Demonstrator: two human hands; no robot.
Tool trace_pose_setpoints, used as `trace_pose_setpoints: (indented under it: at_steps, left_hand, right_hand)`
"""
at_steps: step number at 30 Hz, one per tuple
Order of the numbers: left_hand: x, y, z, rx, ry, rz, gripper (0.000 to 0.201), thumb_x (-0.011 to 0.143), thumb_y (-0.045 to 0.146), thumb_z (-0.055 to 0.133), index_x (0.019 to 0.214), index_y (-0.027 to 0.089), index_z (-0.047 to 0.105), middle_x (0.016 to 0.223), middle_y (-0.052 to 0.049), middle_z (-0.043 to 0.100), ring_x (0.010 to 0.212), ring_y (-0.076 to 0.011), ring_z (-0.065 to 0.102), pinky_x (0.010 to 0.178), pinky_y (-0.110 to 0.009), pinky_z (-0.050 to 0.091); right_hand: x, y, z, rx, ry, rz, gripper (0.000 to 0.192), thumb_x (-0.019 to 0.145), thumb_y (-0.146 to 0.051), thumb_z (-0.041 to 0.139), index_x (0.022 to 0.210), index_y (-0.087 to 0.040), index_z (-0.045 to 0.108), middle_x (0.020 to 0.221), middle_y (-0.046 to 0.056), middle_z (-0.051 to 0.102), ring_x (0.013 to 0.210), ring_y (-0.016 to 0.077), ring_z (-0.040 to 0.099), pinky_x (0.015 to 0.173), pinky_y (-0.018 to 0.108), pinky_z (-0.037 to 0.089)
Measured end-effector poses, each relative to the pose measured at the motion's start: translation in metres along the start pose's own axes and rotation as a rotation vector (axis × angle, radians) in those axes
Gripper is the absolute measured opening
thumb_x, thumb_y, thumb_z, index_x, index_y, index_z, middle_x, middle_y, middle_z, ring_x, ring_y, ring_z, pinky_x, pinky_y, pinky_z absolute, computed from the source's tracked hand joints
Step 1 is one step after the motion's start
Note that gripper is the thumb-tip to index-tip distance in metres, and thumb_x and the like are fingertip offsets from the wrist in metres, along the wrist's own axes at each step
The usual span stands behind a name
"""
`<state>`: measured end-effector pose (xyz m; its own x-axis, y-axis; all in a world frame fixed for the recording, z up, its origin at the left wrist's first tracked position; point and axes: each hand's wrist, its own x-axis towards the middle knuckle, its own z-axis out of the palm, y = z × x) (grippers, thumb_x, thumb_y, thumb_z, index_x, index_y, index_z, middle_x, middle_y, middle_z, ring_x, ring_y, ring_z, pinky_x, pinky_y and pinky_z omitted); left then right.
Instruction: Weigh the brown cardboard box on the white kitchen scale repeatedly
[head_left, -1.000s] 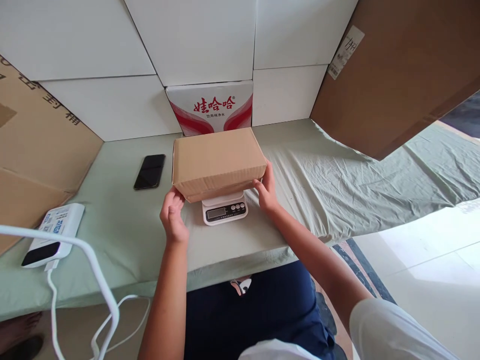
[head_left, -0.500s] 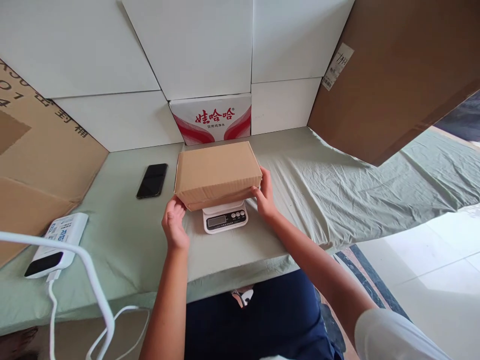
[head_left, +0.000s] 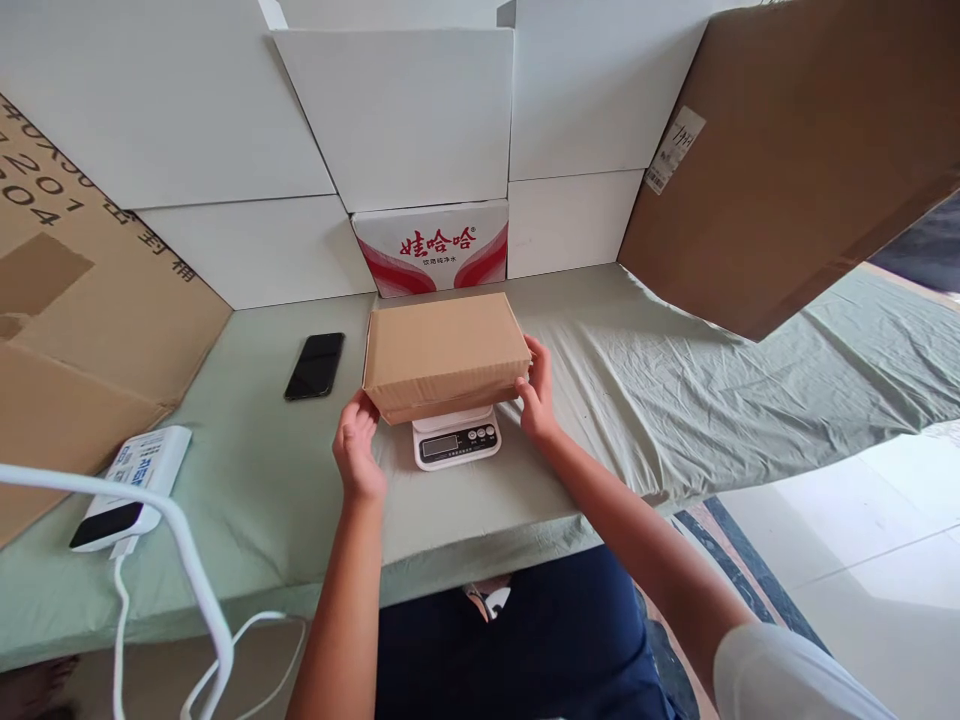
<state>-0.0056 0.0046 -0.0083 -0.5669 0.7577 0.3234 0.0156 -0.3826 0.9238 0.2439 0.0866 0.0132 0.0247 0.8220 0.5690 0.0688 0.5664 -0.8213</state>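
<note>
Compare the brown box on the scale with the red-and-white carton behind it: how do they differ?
The brown cardboard box is plain and unprinted; the red-and-white carton carries red characters and swirls. The brown box sits on the small white scale with the left hand and right hand at its ends; the carton stands untouched against the white wall boxes. Both are closed cartons.

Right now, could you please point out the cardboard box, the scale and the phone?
cardboard box [head_left: 442, 345], head view, middle of its top face.
scale [head_left: 456, 446], head view, its front display panel.
phone [head_left: 315, 366], head view, centre of its dark screen.
</note>
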Motion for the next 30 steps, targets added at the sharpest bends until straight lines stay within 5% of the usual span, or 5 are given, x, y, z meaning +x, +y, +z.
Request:
trace_pose_setpoints:
  at_steps: [30]
  left_hand:
    - [0.002, 0.008, 0.006, -0.009, 0.04, -0.007, 0.079, 0.081, 0.08, 0.046, 0.127, 0.02, 0.069, 0.132, -0.016, 0.069, 0.128, -0.0305, 0.062, 0.106, -0.04, 0.048]
  right_hand:
    - [0.008, 0.011, 0.008, 0.283, 0.131, 0.183, 0.051, 0.091, -0.065, 0.042, 0.127, -0.031, 0.054, 0.127, 0.006, 0.059, 0.124, 0.0277, 0.052, 0.107, 0.047, 0.044]
